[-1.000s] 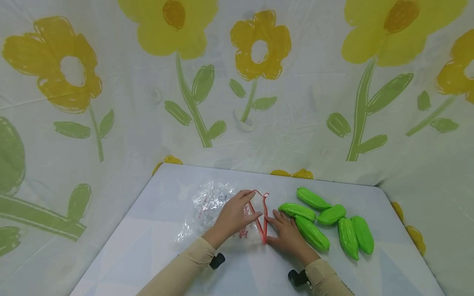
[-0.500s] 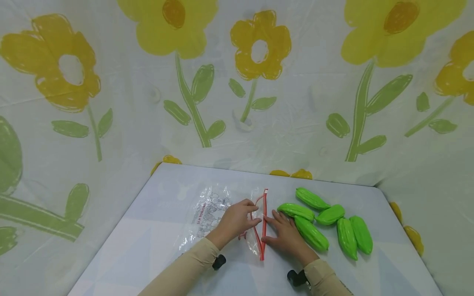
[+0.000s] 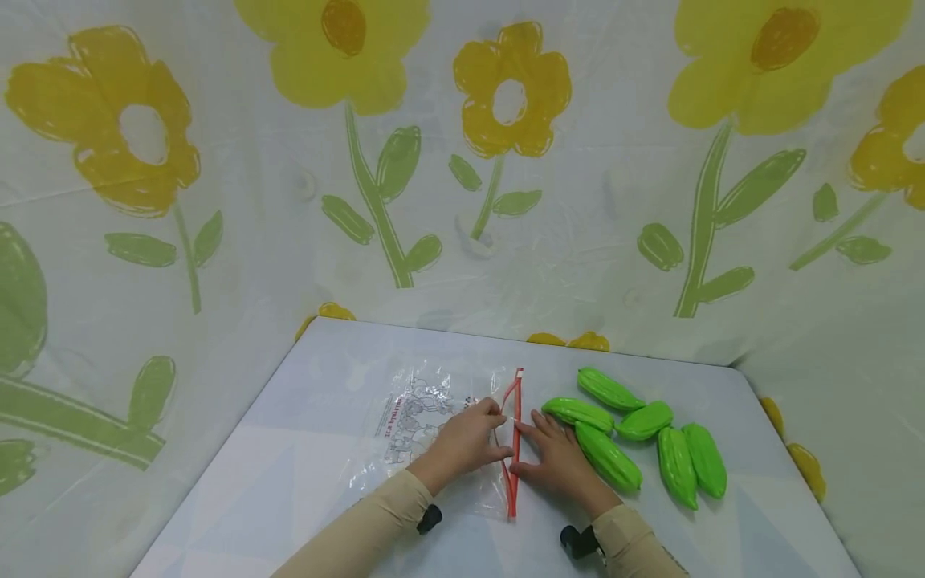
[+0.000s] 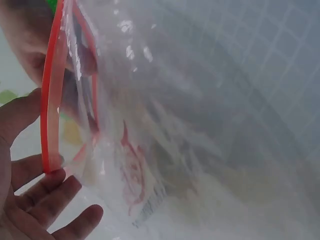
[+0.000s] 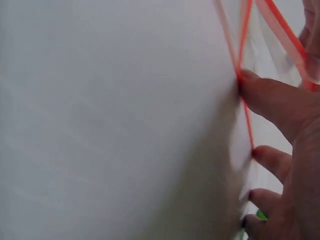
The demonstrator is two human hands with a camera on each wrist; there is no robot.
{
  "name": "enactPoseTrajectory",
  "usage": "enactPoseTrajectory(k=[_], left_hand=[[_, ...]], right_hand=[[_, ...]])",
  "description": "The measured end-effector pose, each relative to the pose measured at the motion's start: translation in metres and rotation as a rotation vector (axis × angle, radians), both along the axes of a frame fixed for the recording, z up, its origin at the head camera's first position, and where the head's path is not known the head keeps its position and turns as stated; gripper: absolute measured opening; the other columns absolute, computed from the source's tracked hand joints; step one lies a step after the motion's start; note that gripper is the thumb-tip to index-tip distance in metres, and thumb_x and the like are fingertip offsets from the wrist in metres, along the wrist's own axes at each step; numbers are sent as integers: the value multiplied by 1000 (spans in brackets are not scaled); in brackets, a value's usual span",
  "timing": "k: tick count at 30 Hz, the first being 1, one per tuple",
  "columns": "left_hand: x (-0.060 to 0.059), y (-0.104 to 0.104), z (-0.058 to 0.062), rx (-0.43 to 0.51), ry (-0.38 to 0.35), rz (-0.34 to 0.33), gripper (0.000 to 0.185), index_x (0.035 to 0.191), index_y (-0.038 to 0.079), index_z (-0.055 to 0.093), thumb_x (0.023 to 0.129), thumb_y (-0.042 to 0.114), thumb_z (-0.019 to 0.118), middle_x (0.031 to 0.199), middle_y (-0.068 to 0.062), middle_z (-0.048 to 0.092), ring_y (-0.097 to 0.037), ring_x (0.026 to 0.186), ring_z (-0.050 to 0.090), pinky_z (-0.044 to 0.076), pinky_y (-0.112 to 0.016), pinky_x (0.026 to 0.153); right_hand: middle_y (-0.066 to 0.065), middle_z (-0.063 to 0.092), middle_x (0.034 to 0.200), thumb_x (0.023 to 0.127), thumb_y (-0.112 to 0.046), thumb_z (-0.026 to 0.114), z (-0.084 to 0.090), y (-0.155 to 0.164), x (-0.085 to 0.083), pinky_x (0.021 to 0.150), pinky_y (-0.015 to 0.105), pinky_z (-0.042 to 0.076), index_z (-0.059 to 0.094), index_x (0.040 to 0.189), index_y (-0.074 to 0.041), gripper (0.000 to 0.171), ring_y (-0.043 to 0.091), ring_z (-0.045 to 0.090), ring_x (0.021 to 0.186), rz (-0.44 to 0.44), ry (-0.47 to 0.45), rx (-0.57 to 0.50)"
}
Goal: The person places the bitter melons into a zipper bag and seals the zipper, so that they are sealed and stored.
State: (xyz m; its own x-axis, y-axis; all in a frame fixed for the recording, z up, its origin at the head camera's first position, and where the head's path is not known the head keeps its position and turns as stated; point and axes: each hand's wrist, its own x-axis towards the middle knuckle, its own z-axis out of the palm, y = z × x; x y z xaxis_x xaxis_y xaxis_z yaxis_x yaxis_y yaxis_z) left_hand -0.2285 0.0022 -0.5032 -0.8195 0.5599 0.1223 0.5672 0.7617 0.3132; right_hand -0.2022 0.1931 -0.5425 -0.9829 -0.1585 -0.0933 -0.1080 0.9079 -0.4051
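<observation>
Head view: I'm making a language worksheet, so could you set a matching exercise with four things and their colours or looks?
1. Plastic bag
2. Bag's edge strip
3. Six ribbed pieces
4. Left sleeve

A. bright green
B. beige
C. see-through, with print
D. red

Right pairs: 1-C, 2-D, 3-A, 4-B

glossy plastic bag, shiny green gourds (faintly ridged), smooth tabletop
</observation>
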Motion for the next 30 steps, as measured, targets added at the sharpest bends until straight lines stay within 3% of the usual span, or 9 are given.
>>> enactPoseTrajectory(k=[6, 12, 19, 24, 27, 30], left_hand=[[3, 4, -9, 25, 30, 16, 62, 126, 12, 58, 75, 45, 73, 119, -1, 51, -10, 93, 55, 51, -24, 79], [5, 3, -10, -69, -13, -10, 63, 136, 16, 49, 80, 37, 69, 141, -1, 43, -18, 124, 47, 44, -34, 97], [2, 0, -19, -123, -40, -42, 57, 135, 15, 51, 83, 31, 65, 141, 0, 45, -19, 127, 44, 38, -34, 102], [2, -1, -22, -82, -65, -13, 63, 138, 12, 46, 85, 42, 62, 142, 0, 43, -19, 128, 42, 38, -35, 103], [3, -3, -17, -12, -66, 19, 71, 140, 11, 43, 84, 49, 62, 144, -2, 41, -20, 129, 42, 38, -37, 102], [2, -5, -6, 67, -18, 52, 75, 139, 9, 44, 81, 52, 64, 142, -3, 42, -21, 127, 44, 40, -37, 100]], right_hand=[[4, 23, 153, 65, -65, 70, 4, 2, -3, 109, 59, 6, 43, 140, -30, 86, 30, 9, 142, 14, -4, 34], [0, 22, 153, 61, -67, 71, 1, 4, -5, 110, 58, 4, 42, 140, -34, 90, 27, 7, 142, -2, 7, 36], [0, 22, 153, 62, -65, 72, 1, 4, -6, 110, 57, 3, 42, 140, -34, 90, 27, 6, 142, -3, 13, 23], [1, 23, 153, 61, -66, 71, 3, 4, -6, 110, 58, 4, 43, 140, -33, 90, 27, 7, 142, 1, 17, 25], [1, 23, 153, 61, -69, 69, 2, 5, -8, 110, 57, 4, 43, 140, -33, 90, 27, 8, 142, 16, 17, 36], [3, 24, 153, 61, -69, 69, 1, 6, -9, 110, 58, 5, 43, 140, -31, 91, 29, 10, 142, 34, 26, 42]])
